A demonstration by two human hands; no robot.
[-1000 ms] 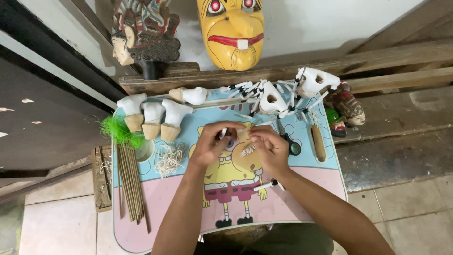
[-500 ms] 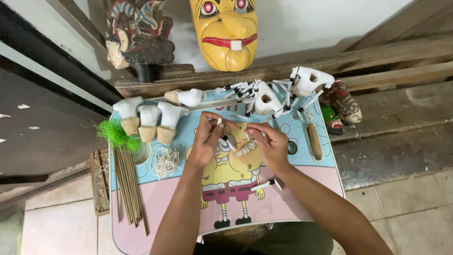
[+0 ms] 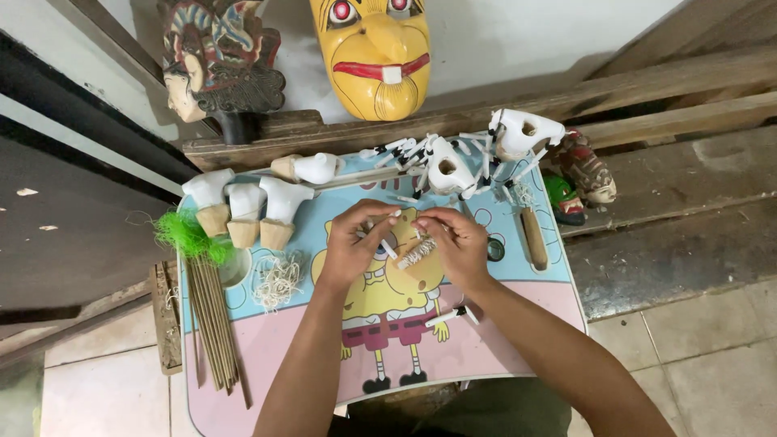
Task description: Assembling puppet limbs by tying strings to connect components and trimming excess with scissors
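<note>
Both hands meet over the middle of a small cartoon-printed table (image 3: 502,340). My left hand (image 3: 354,245) pinches a thin string stretched toward my right hand (image 3: 458,243). My right hand holds a small white puppet limb piece (image 3: 415,252) wound with pale thread, and a short white stick (image 3: 388,248) pokes out between the two hands. Another white and black limb piece (image 3: 447,314) lies on the table just below my right wrist.
White puppet torsos on wooden bases (image 3: 243,212) and white carved bodies with limbs (image 3: 453,166) line the table's far edge. Bamboo sticks (image 3: 212,320), green fibre (image 3: 184,235), a thread tangle (image 3: 277,281), a wooden-handled tool (image 3: 532,237), a yellow mask (image 3: 374,53) and carved heads (image 3: 212,65) surround it.
The hands have drawn slightly apart and a string now stretches between them. The thread-wound piece has turned in my right hand. The view has shifted a little.
</note>
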